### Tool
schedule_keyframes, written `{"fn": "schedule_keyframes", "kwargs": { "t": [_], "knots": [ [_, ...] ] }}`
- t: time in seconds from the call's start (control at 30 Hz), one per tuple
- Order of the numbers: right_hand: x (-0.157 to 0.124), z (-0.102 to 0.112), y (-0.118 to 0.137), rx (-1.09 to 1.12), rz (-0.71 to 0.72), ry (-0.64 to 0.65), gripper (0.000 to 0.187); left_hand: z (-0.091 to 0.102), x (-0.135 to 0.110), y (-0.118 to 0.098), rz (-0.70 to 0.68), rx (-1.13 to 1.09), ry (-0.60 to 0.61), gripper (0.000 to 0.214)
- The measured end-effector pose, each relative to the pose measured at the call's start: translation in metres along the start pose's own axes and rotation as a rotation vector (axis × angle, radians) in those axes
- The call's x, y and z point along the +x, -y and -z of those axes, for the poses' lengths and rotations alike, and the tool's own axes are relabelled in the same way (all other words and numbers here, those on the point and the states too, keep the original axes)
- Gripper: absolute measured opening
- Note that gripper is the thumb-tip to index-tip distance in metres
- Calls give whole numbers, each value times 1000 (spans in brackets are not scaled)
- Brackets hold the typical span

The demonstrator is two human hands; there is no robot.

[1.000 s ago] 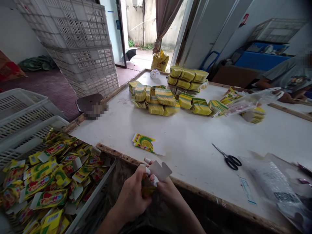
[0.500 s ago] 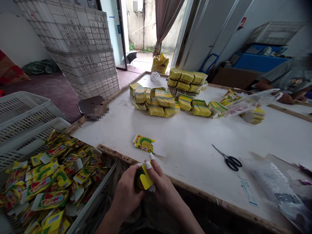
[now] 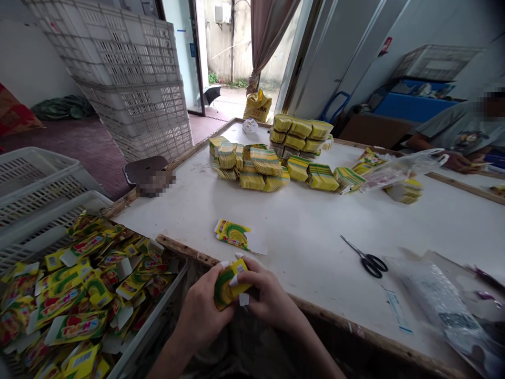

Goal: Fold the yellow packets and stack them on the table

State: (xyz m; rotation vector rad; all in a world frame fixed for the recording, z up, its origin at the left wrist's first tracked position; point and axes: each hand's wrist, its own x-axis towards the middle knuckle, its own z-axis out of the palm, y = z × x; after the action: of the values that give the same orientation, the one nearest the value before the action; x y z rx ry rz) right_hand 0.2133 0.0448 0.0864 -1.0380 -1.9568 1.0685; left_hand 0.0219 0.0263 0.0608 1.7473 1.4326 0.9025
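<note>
Between my two hands is a small yellow and green carton [image 3: 225, 290], held just off the table's near edge. My left hand [image 3: 203, 302] grips its left side, fingers wrapped around it. My right hand [image 3: 263, 295] holds the other end, its thumb over the yellow end panel; a small white flap sticks out below. A flattened carton [image 3: 233, 235] of the same print lies on the white table [image 3: 307, 226] just beyond my hands. To the left, a white plastic crate [image 3: 179, 279] holds many printed cartons [image 3: 79, 323], some with end flaps open.
Bundled stacks of flat cartons [image 3: 264, 167] stand mid-table. Scissors [image 3: 369, 260] and a clear plastic bag [image 3: 442, 295] lie on the right. Tall white crates [image 3: 130, 79] rise at the left. Another person [image 3: 465, 126] sits at the far right.
My hands have turned the carton, so its printed face and yellow end panel show more. The yellow flap that stuck up is now flat under my right fingers.
</note>
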Motion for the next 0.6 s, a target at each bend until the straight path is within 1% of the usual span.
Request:
{"fn": "schedule_keyframes", "kwargs": {
  "t": [0.03,0.07,0.1,0.13,0.17,0.2,0.23,0.27,0.3,0.33,0.37,0.43,0.53,0.6],
  "knots": [
    [4,-3,-3,49,8,-22,42,2,0,3,39,-104,-59,62],
    [8,-6,-6,87,8,-42,55,6,0,7,75,-239,-161,63],
    [14,-7,-10,79,-15,-71,64,12,1,10,103,-399,-309,63],
    [22,-7,-15,24,-58,-111,68,18,2,13,128,-575,-488,60],
    [30,-6,-21,-66,-113,-159,65,24,4,16,163,-749,-675,56],
    [39,-6,-27,-202,-177,-212,56,30,5,19,217,-906,-831,55],
    [48,-6,-34,-298,-229,-251,47,34,6,21,290,-1037,-925,55],
    [56,-7,-41,-366,-270,-278,43,37,7,23,379,-1135,-952,54],
    [63,-9,-48,-419,-303,-295,41,37,7,25,470,-1195,-933,52],
    [69,-11,-54,-450,-327,-304,42,35,6,27,540,-1224,-890,47],
    [72,-13,-60,-484,-346,-311,43,32,5,28,577,-1231,-839,42],
    [75,-19,-67,-537,-372,-319,46,24,3,29,584,-1223,-753,37],
    [71,-23,-72,-574,-386,-322,48,12,2,27,528,-1200,-669,42],
    [68,-24,-73,-582,-391,-333,50,5,2,22,486,-1199,-593,44]
  ]
}}
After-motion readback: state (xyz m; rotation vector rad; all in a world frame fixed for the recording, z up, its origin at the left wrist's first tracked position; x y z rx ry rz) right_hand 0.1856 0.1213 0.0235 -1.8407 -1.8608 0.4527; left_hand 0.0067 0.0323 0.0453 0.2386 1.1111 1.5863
